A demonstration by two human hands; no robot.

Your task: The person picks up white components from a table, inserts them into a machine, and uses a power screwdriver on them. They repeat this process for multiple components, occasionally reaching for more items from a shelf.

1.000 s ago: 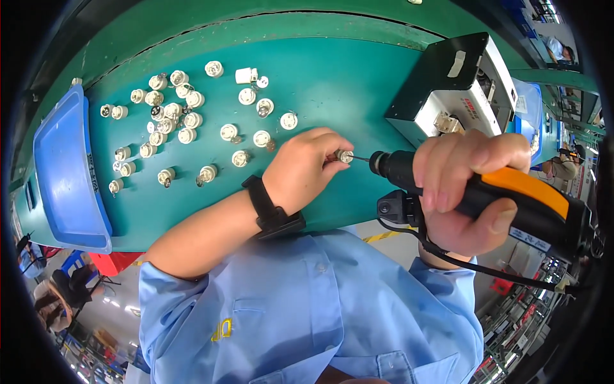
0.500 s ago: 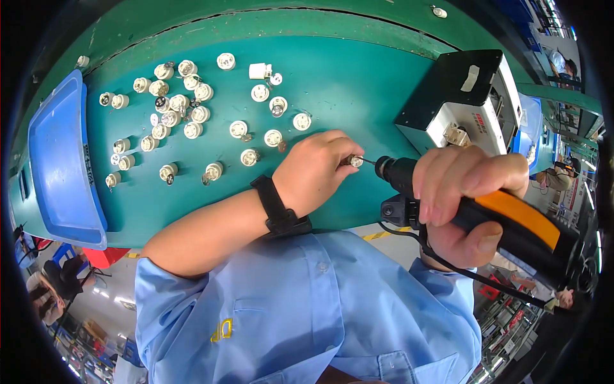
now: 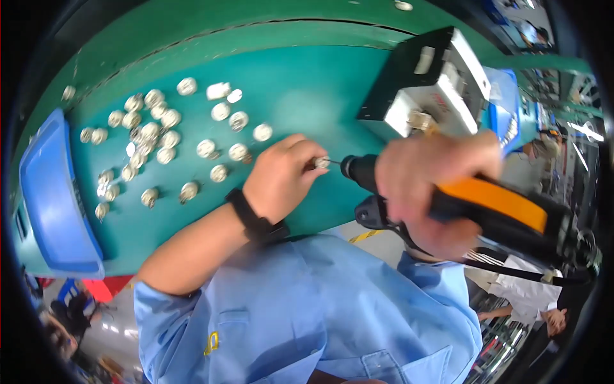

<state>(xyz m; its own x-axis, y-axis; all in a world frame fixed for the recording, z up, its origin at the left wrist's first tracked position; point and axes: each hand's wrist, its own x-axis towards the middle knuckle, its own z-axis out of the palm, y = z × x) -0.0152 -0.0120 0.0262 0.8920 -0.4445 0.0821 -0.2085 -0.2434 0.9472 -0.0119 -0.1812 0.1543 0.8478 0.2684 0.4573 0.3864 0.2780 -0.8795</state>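
Observation:
My left hand [image 3: 279,176], wearing a black wrist strap [image 3: 246,214], pinches a small white-and-metal lamp socket [image 3: 322,162] between thumb and fingers. A black and orange electric screwdriver [image 3: 492,203] lies across my right hand [image 3: 425,185], whose fingers wrap round its body and are smeared by motion. Its thin bit points left at the socket; whether the tip touches is too small to tell. Several similar white sockets [image 3: 150,131] are scattered over the green mat [image 3: 300,77], some with metal pieces showing.
A blue tray [image 3: 61,192] stands at the left end of the mat. Beyond my right hand sits a black and white boxy machine [image 3: 409,77]. A dark cable [image 3: 505,272] runs below the screwdriver. Another person in white [image 3: 521,288] is at the lower right.
The whole view has swung, so the mat and its sockets sit further left. Socket and screwdriver keep about the same spacing. My right hand is now blurred.

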